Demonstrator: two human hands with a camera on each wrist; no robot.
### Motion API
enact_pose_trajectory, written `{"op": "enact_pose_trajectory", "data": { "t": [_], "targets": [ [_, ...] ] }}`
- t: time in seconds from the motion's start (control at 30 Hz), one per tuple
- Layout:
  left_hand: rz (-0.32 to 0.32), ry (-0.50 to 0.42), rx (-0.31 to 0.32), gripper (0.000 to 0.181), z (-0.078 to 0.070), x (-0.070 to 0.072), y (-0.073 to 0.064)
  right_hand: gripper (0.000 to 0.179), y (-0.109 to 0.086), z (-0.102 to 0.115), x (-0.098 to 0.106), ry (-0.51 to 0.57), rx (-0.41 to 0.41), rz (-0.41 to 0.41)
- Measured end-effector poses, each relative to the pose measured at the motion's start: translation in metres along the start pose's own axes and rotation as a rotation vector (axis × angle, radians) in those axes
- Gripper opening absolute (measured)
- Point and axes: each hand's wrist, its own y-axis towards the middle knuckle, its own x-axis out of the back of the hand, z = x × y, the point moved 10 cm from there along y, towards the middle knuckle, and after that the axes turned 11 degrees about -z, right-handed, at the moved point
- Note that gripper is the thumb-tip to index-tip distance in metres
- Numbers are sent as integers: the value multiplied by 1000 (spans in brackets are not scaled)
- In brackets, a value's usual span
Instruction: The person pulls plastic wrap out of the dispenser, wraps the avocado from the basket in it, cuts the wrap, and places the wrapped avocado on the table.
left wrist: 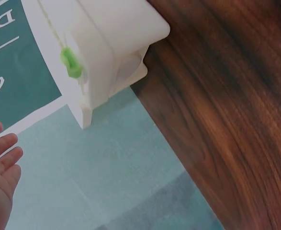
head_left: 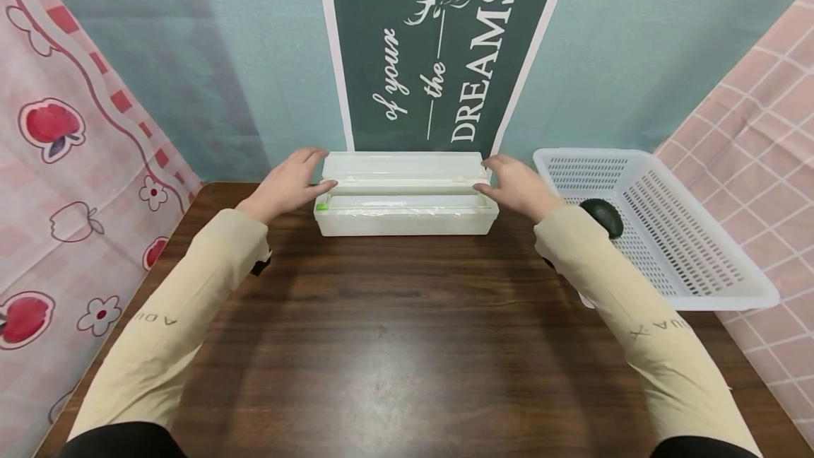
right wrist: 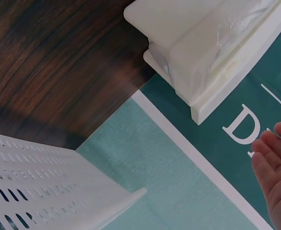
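Note:
A long white cling film dispenser (head_left: pixel 407 222) stands at the back of the table, its lid (head_left: pixel 403 163) raised. Clear film shows along its front, and a green slider (left wrist: pixel 71 63) sits at the left end. My left hand (head_left: pixel 289 184) is at the left end of the lid, fingers extended and thumb apart. At the opposite end is my right hand (head_left: pixel 516 188), thumb and fingers likewise spread around the lid's corner in the head view. Both wrist views show straight fingers with nothing held between them.
On the right stands a white perforated basket (head_left: pixel 731 253) with a dark green, avocado-like oval (head_left: pixel 602 218) in it. Behind the dispenser hangs a blue-green cloth (head_left: pixel 254 55) with white lettering. The dark wooden table (head_left: pixel 381 331) extends in front.

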Motion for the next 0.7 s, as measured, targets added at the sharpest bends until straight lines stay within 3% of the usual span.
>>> {"op": "enact_pose_trajectory", "data": {
  "t": [0.37, 0.7],
  "targets": [
    [21, -8, -45, 63, -12, -15, -10, 48, -13, 11, -4, 1, 43, -21],
    [34, -9, -81, 58, -20, -29, -20, 45, -28, 14, -19, 3, 62, 9]
  ]
}}
